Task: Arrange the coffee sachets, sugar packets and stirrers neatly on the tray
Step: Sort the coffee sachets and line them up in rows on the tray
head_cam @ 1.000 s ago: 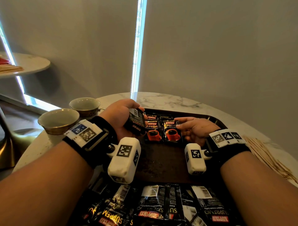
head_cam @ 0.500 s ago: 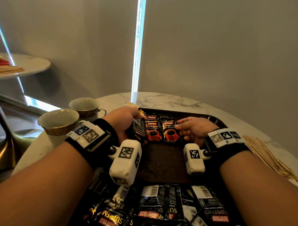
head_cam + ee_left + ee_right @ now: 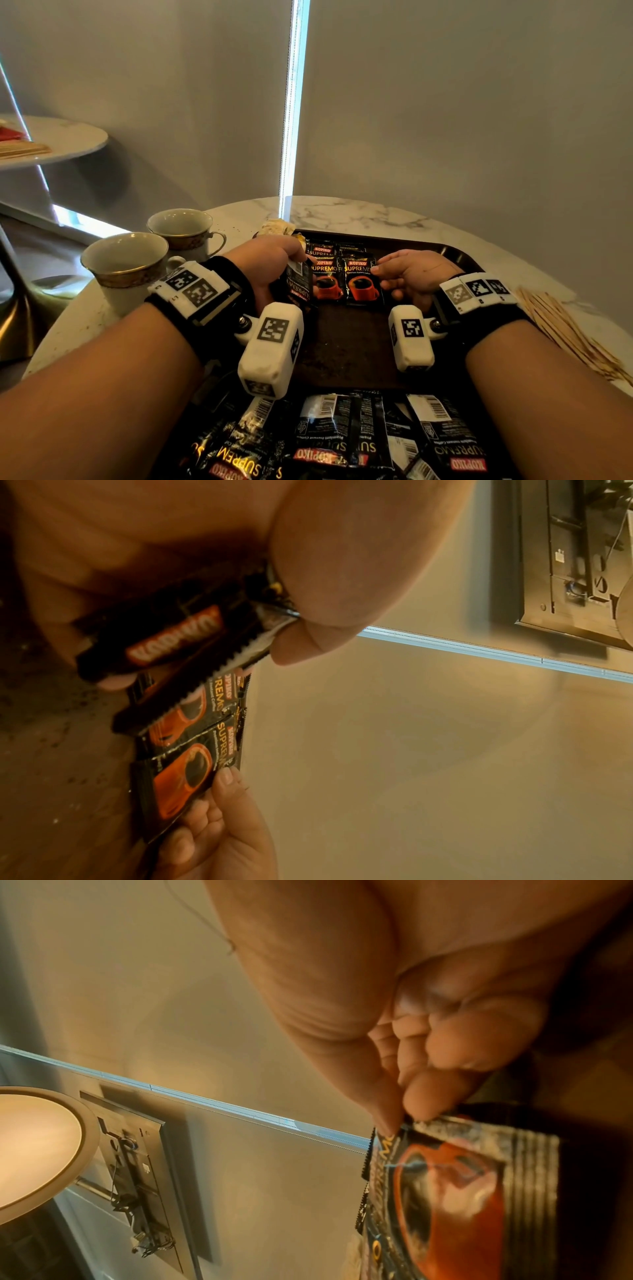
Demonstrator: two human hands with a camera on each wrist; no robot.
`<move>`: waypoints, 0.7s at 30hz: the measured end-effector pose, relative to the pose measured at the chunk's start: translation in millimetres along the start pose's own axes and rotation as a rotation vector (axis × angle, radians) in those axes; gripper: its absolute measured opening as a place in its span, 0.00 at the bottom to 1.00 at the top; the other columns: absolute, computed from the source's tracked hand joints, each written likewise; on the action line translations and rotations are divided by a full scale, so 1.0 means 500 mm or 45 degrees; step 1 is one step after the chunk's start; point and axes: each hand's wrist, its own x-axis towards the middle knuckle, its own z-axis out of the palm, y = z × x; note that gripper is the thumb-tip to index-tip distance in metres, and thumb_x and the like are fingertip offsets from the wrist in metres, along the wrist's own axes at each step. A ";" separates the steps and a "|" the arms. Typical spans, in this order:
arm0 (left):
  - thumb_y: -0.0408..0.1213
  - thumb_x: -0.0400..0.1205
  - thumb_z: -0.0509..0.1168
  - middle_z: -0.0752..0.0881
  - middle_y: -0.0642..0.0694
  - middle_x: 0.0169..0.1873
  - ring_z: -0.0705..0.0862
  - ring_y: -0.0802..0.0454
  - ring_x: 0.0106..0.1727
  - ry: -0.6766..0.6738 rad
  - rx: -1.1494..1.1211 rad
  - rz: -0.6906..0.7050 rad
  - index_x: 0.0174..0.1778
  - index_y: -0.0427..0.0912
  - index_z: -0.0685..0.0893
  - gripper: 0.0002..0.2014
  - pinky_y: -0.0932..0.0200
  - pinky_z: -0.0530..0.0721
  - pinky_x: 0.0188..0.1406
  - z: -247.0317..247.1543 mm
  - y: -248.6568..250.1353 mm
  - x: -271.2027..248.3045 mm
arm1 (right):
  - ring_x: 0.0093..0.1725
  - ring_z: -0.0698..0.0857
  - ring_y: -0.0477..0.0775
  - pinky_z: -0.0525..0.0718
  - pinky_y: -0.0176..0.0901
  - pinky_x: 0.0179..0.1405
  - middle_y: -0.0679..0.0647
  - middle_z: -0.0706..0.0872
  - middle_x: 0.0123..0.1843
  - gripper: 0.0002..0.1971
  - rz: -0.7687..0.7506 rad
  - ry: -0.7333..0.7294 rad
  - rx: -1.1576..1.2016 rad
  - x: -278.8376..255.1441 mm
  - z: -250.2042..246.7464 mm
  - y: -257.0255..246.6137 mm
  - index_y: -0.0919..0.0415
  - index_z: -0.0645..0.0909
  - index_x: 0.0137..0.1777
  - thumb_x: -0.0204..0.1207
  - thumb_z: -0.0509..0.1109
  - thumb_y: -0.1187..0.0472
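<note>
A dark tray (image 3: 346,346) lies on the marble table. At its far end, black-and-orange coffee sachets (image 3: 344,279) lie side by side in overlapping rows. My left hand (image 3: 270,260) grips one more black sachet (image 3: 298,286) (image 3: 171,639), tilted at the left end of that row. My right hand (image 3: 409,274) pinches the upper right corner of the right-hand sachet (image 3: 448,1183) with thumb and fingertip (image 3: 226,776). Several loose sachets (image 3: 342,442) are heaped at the tray's near edge. Pale sugar packets (image 3: 276,226) lie beyond the left hand. Wooden stirrers (image 3: 565,334) are spread on the table right of the tray.
Two gold-rimmed cups (image 3: 126,263) (image 3: 181,228) stand on the table left of the tray. The table's round edge runs close behind the tray, with a grey blind beyond it. A second small table (image 3: 51,140) stands far left.
My left hand has come down and slightly nearer with its sachet, toward the left end of the row, uncovering the sugar packets behind it. The right hand has stayed put.
</note>
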 end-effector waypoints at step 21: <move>0.40 0.78 0.59 0.85 0.36 0.36 0.86 0.41 0.28 -0.020 -0.321 0.006 0.67 0.31 0.77 0.23 0.50 0.86 0.34 -0.001 -0.003 -0.006 | 0.27 0.79 0.48 0.74 0.36 0.19 0.54 0.82 0.35 0.08 0.104 0.000 0.113 0.001 0.000 -0.001 0.64 0.81 0.52 0.78 0.74 0.62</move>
